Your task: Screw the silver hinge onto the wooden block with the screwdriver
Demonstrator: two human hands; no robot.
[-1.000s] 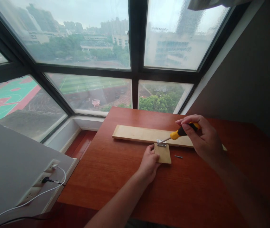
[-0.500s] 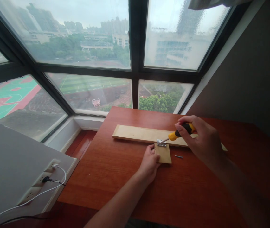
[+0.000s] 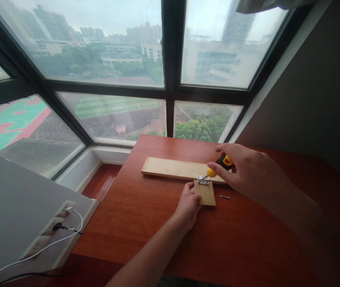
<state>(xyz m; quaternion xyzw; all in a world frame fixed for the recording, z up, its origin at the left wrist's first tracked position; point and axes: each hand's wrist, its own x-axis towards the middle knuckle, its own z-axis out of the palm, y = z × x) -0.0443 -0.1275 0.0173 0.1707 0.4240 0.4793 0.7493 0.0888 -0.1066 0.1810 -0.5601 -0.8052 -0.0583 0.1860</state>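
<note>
While left grip [image 3: 189, 204] pinches small board [image 3: 206, 195], right grip [image 3: 243, 167] wraps screwdriver [image 3: 222, 161], tip at hinge [image 3: 206, 182]; thin metal piece [image 3: 224, 197] on counter [image 3: 140, 215] beside; long board [image 3: 170, 167] just behind.

From here I see a broad reddish-brown wooden counter [image 3: 134, 215]; a long, pale, flat wooden board [image 3: 172, 167] lies across it, with a slim silver metal screw [image 3: 224, 197] nearby.

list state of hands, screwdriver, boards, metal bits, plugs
left hand: gripping small board
right hand: gripping screwdriver
screwdriver: tilted, tip at hinge
hinge: opened out
small board: held
long board: lying flat
small metal piece: lying loose
black plug: plugged in
white plug: plugged in
</note>
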